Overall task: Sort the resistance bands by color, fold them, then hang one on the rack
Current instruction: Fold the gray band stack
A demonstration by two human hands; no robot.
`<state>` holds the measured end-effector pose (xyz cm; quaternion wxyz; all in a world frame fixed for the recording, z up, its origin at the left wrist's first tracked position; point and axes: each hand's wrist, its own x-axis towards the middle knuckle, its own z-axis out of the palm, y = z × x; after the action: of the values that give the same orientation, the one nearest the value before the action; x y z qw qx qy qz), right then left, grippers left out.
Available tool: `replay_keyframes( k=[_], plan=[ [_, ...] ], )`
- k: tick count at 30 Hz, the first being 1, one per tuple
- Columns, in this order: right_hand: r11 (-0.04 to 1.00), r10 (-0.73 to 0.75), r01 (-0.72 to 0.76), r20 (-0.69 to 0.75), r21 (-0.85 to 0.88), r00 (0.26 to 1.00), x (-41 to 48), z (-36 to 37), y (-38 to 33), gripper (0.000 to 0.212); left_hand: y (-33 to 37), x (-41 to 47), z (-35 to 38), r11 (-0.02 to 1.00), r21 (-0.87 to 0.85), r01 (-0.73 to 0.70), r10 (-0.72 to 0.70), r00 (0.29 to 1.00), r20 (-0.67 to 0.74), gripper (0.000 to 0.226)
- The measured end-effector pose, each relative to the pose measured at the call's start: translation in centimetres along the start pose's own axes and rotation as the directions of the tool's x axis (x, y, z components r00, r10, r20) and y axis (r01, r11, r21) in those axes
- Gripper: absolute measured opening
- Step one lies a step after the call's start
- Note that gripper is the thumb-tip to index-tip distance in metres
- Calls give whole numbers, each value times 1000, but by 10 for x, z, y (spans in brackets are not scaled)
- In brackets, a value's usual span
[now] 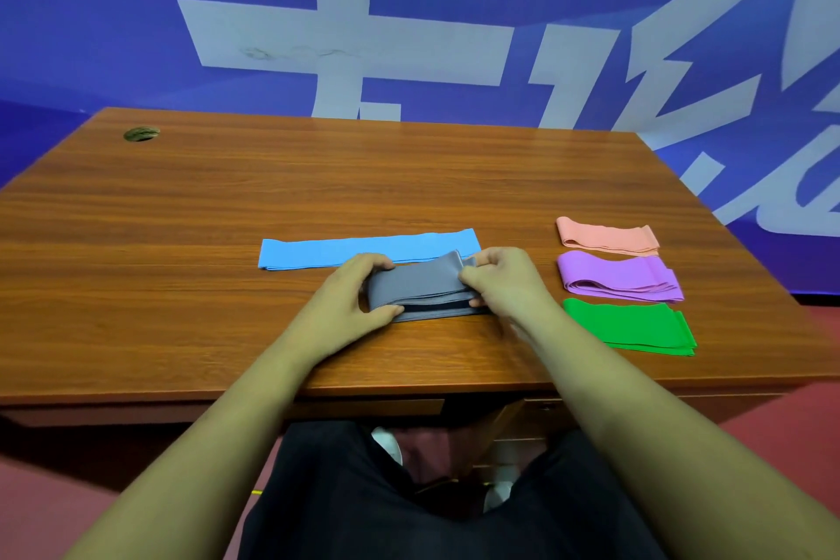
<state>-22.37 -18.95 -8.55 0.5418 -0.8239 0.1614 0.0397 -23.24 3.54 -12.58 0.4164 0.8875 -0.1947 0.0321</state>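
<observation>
Toward the upper left of the frame, a round cable hole (141,133) is set in the wooden desk (182,241). At centre, a blue band (318,252) lies flat and unfolded across the desk. Just below it, the left hand (350,296) grips the left end of a folded grey band (422,291), thumb at the lower edge, fingers curled over the upper edge. The right hand (504,282) pinches the right end of the same band, fingers closed on its layers. The grey band rests on the desk, centre frame. At right, three folded bands lie in a column: pink band (607,236) uppermost, purple band (618,277) in the middle, green band (629,325) lowest.
</observation>
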Motion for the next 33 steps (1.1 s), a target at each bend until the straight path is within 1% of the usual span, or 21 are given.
replay_keyframes(
  k=[4, 7, 10, 12, 15, 17, 19, 21, 23, 26, 29, 33],
  plan=[
    [999, -36, 35, -28, -26, 999, -4, 2, 3, 16, 2, 3, -8, 998, 44, -52, 52, 999, 18, 47],
    [998, -62, 62, -14, -16, 998, -5, 2, 1, 14, 1, 7, -20, 992, 81, -100, 96, 994, 51, 45],
    [992, -98, 98, 5, -85, 995, -4, 5, 2, 12, -8, 6, -23, 988, 121, -91, 72, 986, 150, 50],
    [980, -135, 133, -6, -145, 991, -4, 5, 4, 12, -12, 2, -20, 989, 130, -67, 44, 984, 172, 55],
    [944, -206, 187, -42, -270, 978, -4, 3, 8, 10, -20, -4, -14, 994, 104, -21, 10, 994, 105, 56],
    [913, -247, 220, -38, -344, 968, -5, 1, 12, 14, -22, -5, -12, 999, 48, 0, -4, 997, 77, 55],
    [910, -261, 231, -42, -345, 964, -6, 1, 17, 22, -22, -6, -9, 999, -34, 17, -15, 999, 40, 53],
    [920, -296, 261, -78, -293, 952, -9, 4, 21, 29, -19, -7, -8, 995, -100, 15, -16, 1000, -17, 51],
    [914, -349, 312, -109, -261, 931, -11, 7, 25, 35, -17, -8, -9, 992, -123, 5, -12, 998, -57, 45],
    [881, -409, 378, -56, -286, 911, -12, 14, 29, 44, -20, -9, -12, 998, -64, 7, -12, 996, -83, 34],
    [831, -449, 423, 13, -362, 893, -10, 17, 35, 41, -24, -10, -12, 999, 29, -18, 19, 999, -28, 33],
    [826, -429, 407, 33, -390, 903, -11, 17, 42, 41, -32, -12, -14, 995, 94, -25, 22, 999, 37, 32]
  ],
)
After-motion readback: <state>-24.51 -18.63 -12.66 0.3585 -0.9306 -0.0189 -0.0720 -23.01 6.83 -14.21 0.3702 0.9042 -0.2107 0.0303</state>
